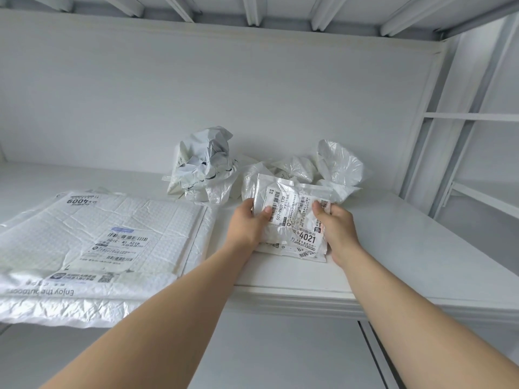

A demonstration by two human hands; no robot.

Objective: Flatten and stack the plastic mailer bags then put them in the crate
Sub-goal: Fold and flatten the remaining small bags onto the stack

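Observation:
A small white mailer bag (292, 217) with barcode labels and the number 4021 sits at the middle of the white shelf. My left hand (248, 223) grips its left edge with the thumb on top. My right hand (335, 228) holds its right edge, thumb on the label. To the left lies a flat stack of large white padded mailers (92, 248), overhanging the shelf's front edge. Behind are crumpled bags: a white and grey one (203, 167) and thin translucent ones (334, 164). No crate is in view.
The white shelf (393, 248) runs back to a white wall, with its front edge near me. A white metal frame with rungs (460, 116) stands at the right. Beams of an upper deck cross overhead.

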